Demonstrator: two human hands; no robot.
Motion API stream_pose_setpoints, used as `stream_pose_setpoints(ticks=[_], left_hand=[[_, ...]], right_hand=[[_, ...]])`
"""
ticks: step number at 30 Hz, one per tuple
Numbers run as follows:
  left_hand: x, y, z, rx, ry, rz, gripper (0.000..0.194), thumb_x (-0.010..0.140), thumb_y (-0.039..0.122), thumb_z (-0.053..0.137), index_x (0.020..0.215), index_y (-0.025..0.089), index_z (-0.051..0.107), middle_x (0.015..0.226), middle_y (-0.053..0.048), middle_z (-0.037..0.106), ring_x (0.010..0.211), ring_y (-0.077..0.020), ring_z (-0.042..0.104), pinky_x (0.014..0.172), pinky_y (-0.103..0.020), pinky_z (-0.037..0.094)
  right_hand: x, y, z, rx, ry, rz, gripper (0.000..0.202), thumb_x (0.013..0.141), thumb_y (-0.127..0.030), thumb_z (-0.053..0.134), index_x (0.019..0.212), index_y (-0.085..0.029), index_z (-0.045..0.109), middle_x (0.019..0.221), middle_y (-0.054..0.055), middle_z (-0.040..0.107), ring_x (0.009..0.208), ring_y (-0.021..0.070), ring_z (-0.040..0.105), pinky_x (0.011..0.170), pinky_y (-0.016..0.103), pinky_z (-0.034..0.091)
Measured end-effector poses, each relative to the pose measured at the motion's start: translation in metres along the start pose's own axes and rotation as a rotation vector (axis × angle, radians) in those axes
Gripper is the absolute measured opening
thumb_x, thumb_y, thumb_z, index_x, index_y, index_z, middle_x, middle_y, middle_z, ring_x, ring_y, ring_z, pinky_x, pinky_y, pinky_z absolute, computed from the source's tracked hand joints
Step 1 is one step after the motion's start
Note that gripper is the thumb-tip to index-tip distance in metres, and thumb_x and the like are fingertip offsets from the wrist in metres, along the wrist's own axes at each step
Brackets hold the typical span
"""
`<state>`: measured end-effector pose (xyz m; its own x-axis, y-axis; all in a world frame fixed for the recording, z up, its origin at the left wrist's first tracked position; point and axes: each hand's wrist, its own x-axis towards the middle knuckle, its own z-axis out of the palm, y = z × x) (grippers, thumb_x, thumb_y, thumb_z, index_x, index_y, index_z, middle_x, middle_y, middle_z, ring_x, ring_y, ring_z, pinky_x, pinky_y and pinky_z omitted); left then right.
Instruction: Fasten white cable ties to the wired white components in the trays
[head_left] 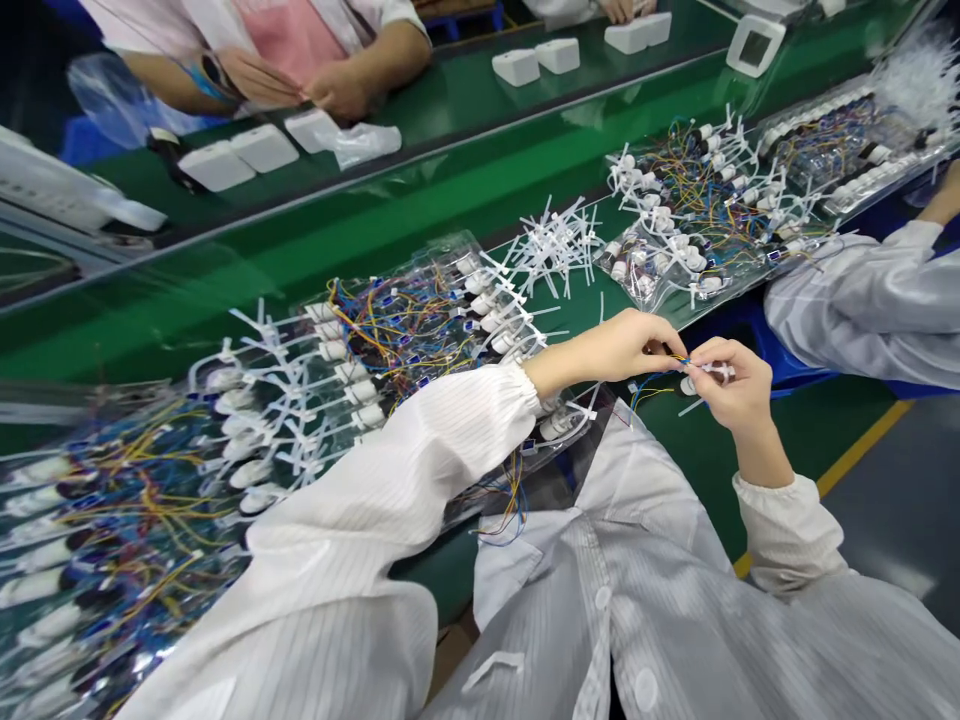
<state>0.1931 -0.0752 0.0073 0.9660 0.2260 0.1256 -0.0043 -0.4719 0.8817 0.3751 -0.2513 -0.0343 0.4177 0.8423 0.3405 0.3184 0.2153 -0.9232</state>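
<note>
My left hand (630,345) pinches thin coloured wires (679,358) between thumb and fingers. Close beside it, my right hand (733,385) is closed on a small white part (716,371) at the wires' end; the fingers hide much of it. Below the hands dangle loose blue and yellow wire ends (641,390) and a white round piece (688,385). Left of my hands, a clear plastic bag carries rows of white wired parts (360,390) with blue, yellow and red leads. White cable ties (555,245) lie in a loose pile behind my left hand.
More wired assemblies (142,500) cover the bench at left, and another batch (697,200) sits at back right. A co-worker's sleeve (862,300) reaches in from the right. Across a clear partition, another person's hands (337,90) are near white housings (240,155).
</note>
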Motion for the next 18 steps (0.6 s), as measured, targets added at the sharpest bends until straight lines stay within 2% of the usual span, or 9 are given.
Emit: stream_pose_setpoints(ticks=[3, 6, 9, 11, 15, 18], left_hand=[[-0.001, 0.002, 0.002, -0.164, -0.026, -0.035, 0.006, 0.107, 0.027, 0.09, 0.108, 0.022, 0.093, 0.12, -0.011, 0.094, 0.094, -0.0214, 0.089, 0.087, -0.032, 0.07], [-0.004, 0.003, 0.007, -0.3, -0.06, -0.088, 0.014, 0.112, 0.033, 0.085, 0.111, 0.022, 0.092, 0.1, -0.009, 0.093, 0.088, -0.0217, 0.088, 0.083, -0.031, 0.07], [-0.007, 0.003, 0.015, -0.304, 0.039, -0.134, 0.018, 0.111, 0.037, 0.085, 0.109, 0.02, 0.091, 0.089, -0.008, 0.092, 0.079, -0.021, 0.086, 0.074, -0.029, 0.068], [-0.008, 0.004, 0.02, -0.266, 0.13, -0.142, 0.016, 0.109, 0.035, 0.086, 0.106, 0.019, 0.089, 0.086, -0.007, 0.09, 0.074, -0.0198, 0.084, 0.069, -0.027, 0.064], [-0.008, 0.006, 0.028, -0.149, 0.259, -0.097, 0.015, 0.107, 0.032, 0.084, 0.098, 0.02, 0.088, 0.092, -0.007, 0.091, 0.075, -0.0192, 0.083, 0.07, -0.027, 0.065], [-0.009, 0.007, 0.031, -0.06, 0.298, -0.053, 0.015, 0.108, 0.031, 0.083, 0.098, 0.021, 0.089, 0.098, -0.008, 0.092, 0.077, -0.0195, 0.083, 0.072, -0.029, 0.066]], right_hand=[[0.002, -0.009, -0.006, -0.063, -0.05, -0.029, 0.01, 0.078, -0.026, 0.092, 0.083, -0.027, 0.084, 0.087, 0.004, 0.084, 0.065, 0.0176, 0.066, 0.058, 0.031, 0.049], [0.0, -0.011, -0.006, -0.06, -0.002, 0.017, 0.013, 0.08, -0.029, 0.094, 0.088, -0.027, 0.085, 0.089, 0.004, 0.084, 0.068, 0.019, 0.068, 0.06, 0.033, 0.052], [-0.003, -0.011, 0.001, -0.015, 0.133, 0.122, 0.027, 0.08, -0.032, 0.099, 0.101, -0.026, 0.083, 0.091, 0.003, 0.084, 0.071, 0.0184, 0.071, 0.063, 0.031, 0.057], [-0.005, -0.012, 0.005, 0.008, 0.184, 0.166, 0.03, 0.08, -0.035, 0.1, 0.101, -0.025, 0.081, 0.09, 0.003, 0.083, 0.069, 0.0167, 0.069, 0.061, 0.029, 0.056], [-0.006, -0.019, 0.01, -0.046, 0.186, 0.163, 0.023, 0.081, -0.037, 0.098, 0.091, -0.026, 0.081, 0.089, 0.003, 0.084, 0.069, 0.0189, 0.07, 0.061, 0.031, 0.058], [-0.007, -0.024, 0.01, -0.111, 0.168, 0.119, 0.016, 0.085, -0.036, 0.096, 0.088, -0.026, 0.083, 0.087, 0.003, 0.083, 0.067, 0.0176, 0.067, 0.062, 0.032, 0.054]])
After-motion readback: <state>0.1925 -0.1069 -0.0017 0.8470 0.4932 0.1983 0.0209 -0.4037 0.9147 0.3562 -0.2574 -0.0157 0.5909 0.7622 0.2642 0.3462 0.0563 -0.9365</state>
